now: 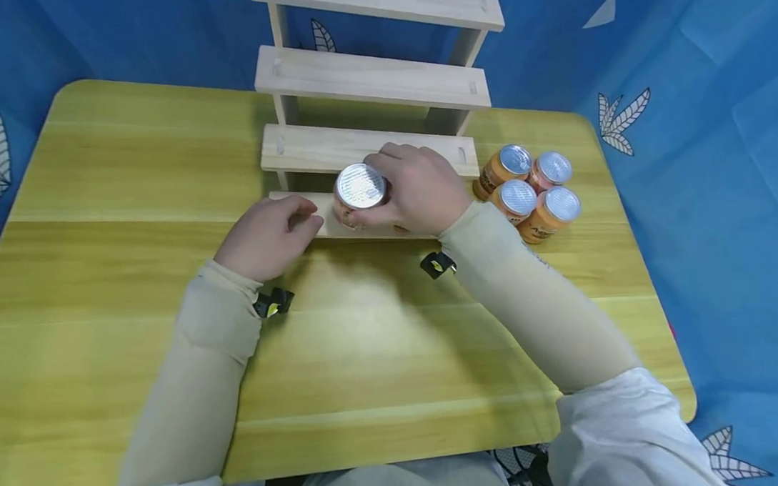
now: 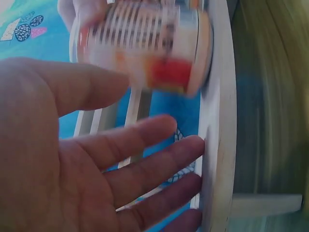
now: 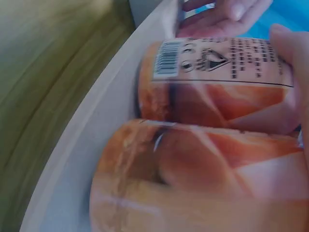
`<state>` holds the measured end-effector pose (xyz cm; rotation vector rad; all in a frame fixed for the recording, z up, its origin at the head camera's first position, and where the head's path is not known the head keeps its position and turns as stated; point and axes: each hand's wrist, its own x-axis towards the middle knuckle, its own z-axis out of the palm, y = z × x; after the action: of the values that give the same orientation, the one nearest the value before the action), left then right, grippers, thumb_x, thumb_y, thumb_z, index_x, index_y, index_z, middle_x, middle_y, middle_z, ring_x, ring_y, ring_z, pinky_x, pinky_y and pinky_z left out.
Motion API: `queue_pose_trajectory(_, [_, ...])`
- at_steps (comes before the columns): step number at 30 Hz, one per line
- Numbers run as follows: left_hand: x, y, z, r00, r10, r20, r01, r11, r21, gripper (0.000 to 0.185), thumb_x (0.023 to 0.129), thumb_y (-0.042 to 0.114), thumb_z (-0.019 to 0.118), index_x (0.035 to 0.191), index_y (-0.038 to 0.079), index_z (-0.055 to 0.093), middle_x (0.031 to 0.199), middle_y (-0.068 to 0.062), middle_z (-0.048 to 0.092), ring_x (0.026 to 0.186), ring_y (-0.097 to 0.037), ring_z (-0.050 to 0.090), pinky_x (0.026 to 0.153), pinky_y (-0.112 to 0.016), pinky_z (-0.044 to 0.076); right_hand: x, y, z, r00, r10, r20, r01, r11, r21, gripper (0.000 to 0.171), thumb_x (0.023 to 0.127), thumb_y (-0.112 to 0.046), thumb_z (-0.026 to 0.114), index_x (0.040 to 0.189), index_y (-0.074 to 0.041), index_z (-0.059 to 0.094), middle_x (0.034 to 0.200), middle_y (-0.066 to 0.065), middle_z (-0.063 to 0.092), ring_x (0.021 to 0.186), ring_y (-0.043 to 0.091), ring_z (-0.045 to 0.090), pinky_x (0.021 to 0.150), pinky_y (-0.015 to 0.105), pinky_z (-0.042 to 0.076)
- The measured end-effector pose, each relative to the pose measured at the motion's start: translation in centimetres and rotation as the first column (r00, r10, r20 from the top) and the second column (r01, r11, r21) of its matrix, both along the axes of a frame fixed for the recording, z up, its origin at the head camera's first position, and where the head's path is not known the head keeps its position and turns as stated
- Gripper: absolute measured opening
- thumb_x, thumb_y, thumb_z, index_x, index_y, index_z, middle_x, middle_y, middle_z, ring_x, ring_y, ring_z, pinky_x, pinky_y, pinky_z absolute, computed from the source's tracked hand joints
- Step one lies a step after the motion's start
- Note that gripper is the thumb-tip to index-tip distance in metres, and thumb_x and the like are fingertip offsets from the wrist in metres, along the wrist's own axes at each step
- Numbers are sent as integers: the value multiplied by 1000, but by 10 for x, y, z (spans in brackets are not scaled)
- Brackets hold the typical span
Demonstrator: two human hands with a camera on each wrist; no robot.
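Observation:
My right hand (image 1: 419,185) grips a can (image 1: 361,187) with a silver lid and an orange printed label, upright at the lowest step (image 1: 327,227) of a pale wooden stepped rack. In the right wrist view, its barcode side shows on the held can (image 3: 217,72). A second can (image 3: 193,179) stands right beside it on the step, mostly hidden under my right hand in the head view. My left hand (image 1: 269,233) hovers just left of the held can with relaxed fingers. In the left wrist view, those fingers (image 2: 145,179) are spread, their tips at the step's edge.
Several more silver-lidded cans (image 1: 517,195) stand grouped on the wooden table (image 1: 141,337), right of the rack. Higher steps of the rack (image 1: 370,79) rise behind my hands. A blue patterned curtain (image 1: 702,189) hangs around the table's back and sides.

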<state>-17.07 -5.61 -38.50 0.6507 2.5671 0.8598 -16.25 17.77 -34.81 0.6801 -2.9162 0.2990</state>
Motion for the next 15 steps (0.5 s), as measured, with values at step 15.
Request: queue_pose_trajectory(15, [2,13,-7,987,-159,-36,155,984,-86,61,93,52,37,146,25,24,143,-10,39,127,-37,34,92,-57,27,15,67,-8,972,-48,-232,9,986,-165,56,87,-54,45,119,-10,59,116,10,58,109,24,51,90,41,38])
